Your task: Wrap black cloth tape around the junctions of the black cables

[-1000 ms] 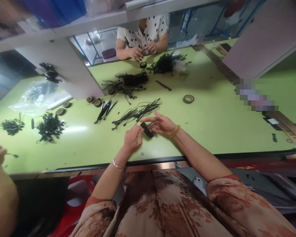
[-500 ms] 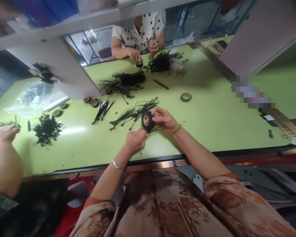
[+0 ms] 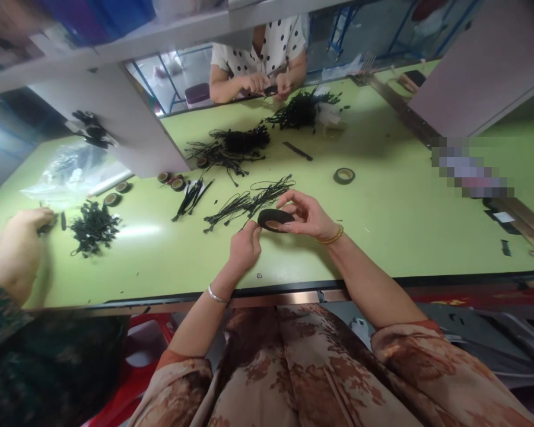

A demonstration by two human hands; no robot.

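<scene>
A roll of black tape [image 3: 275,219] is held just above the green table [image 3: 382,231], lying nearly flat. My right hand [image 3: 309,214] grips its right side with thumb and fingers. My left hand [image 3: 245,246] is pinched against the roll's left edge, where something small is hidden between its fingertips. Just beyond the roll lies a loose bunch of thin black cables [image 3: 249,203].
More black cable piles [image 3: 242,142] and small tape rolls [image 3: 343,175] lie farther back. A person in a dotted top [image 3: 267,53] works at the far side. Another person's hand [image 3: 18,249] rests at the left by a cable heap [image 3: 93,226]. A white post [image 3: 124,124] stands at the left.
The tape roll has been turned from standing on edge to lying nearly flat between my hands. The hand at the left has moved toward the cable heap.
</scene>
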